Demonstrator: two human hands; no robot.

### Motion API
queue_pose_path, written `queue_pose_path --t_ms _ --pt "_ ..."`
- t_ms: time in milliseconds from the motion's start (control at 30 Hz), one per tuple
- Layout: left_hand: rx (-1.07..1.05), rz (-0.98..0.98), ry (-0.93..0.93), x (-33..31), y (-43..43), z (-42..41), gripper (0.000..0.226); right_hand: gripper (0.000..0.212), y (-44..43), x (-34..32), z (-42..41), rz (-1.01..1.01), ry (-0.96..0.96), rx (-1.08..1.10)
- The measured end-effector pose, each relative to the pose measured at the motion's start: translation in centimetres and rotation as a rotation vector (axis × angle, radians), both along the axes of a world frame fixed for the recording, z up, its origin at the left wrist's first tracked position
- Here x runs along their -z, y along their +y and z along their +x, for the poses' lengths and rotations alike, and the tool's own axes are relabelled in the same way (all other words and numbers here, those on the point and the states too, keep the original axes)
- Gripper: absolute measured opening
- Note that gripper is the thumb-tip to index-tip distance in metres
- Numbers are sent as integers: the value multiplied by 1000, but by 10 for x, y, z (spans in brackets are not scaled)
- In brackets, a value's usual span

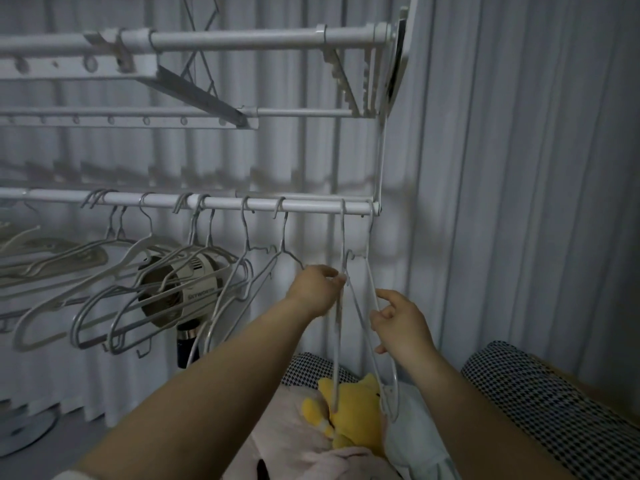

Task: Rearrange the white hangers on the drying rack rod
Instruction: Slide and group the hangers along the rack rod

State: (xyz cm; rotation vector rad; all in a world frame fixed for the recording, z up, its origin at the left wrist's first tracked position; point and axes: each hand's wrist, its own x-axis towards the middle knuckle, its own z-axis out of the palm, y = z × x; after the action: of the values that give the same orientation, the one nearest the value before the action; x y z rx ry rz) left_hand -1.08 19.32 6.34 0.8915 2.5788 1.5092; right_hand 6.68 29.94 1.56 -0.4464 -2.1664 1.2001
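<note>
Hanging from the far right end of the lower drying rack rod (311, 204), two thin white wire hangers sit close together with their hooks over the bar, and both hands are on them. The rightmost hanger (371, 278) has its hook just beside the rack's end bracket, and the second hanger (343, 233) hooks on a little to its left. The left hand (317, 289) reaches up from below with its fingers curled, and its fingertips pinch the second hanger where the neck meets the shoulders. The right hand (398, 323) is lower and further right. It grips one sloping arm of the rightmost hanger between thumb and curled fingers, with the index finger pointing up along the wire. Below the hands, the arms of both hangers spread downward and cross in front of a yellow plush toy (353, 420) lying on pink fabric (294, 445). Further left along the same rod, the other white hangers (246, 230) hang in a loose row, well apart from the hands, some bunched in pairs and all swung at an angle. Behind them stands a cream Skyworth fan (202, 268). A houndstooth cushion (540, 403) lies at lower right, and a pale pleated curtain (519, 168) fills the background.
</note>
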Motion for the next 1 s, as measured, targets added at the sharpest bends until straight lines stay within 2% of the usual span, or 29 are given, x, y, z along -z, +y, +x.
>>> queue_pose_path --t_ms 67,133,200,333,467,633,833,1000 --pt "-95 -96 253 0 -12 -2 37 42 -2 0 -1 48 -16 6" --pt "-225 -78 465 -1 -30 -5 34 44 -5 1 -4 94 -12 23" --pt "-357 -132 568 1 -53 -11 37 48 -11 0 -7 86 11 37" --pt "-417 -247 432 16 -89 -19 48 72 -25 -3 -14 48 -44 47" --pt "-322 -172 200 34 -101 -24 44 85 -40 0 -23 63 -201 22" --pt "-227 51 7 46 -99 -30 34 84 -49 10 -32 2 -194 18" --pt "-226 80 114 42 -100 -40 33 61 -43 15 -37 -27 -87 46" --pt "-241 -11 222 16 -95 -46 30 63 -39 12 -31 -79 -76 24"
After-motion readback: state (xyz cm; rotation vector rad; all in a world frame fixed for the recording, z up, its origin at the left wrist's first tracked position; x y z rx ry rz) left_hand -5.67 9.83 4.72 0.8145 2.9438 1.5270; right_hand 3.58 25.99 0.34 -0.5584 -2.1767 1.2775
